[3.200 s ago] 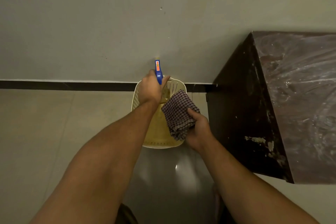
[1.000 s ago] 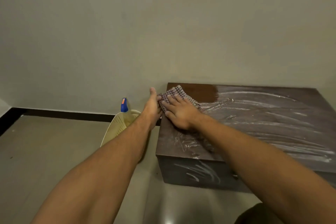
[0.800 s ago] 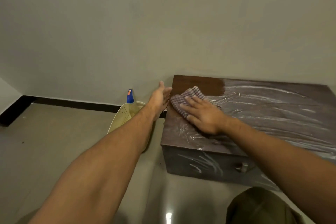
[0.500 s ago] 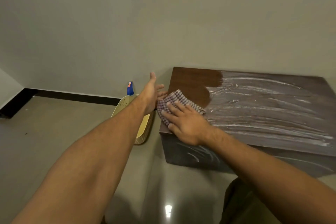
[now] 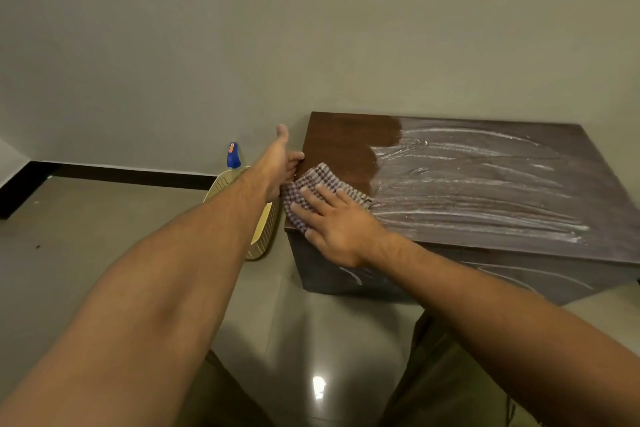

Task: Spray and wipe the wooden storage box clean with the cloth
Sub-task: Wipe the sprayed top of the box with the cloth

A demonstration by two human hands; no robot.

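The dark wooden storage box (image 5: 485,184) stands on the floor against the wall. White streaks cover most of its lid; the far-left corner is clean brown. A checked cloth (image 5: 320,184) lies on the lid's near-left corner. My right hand (image 5: 341,222) presses flat on the cloth, fingers spread. My left hand (image 5: 280,163) rests against the box's left edge, fingers extended, holding nothing. The blue spray bottle top (image 5: 233,156) sticks up from the cream basket (image 5: 263,236) left of the box.
The cream perforated basket sits on the tiled floor right beside the box's left side. A grey wall with a dark skirting strip (image 5: 131,175) runs behind. My knees show at the bottom edge.
My right hand has drawn the cloth toward the lid's near-left corner, widening the clean brown patch. Earlier, my left hand set the spray bottle in the basket and moved to the box's edge.
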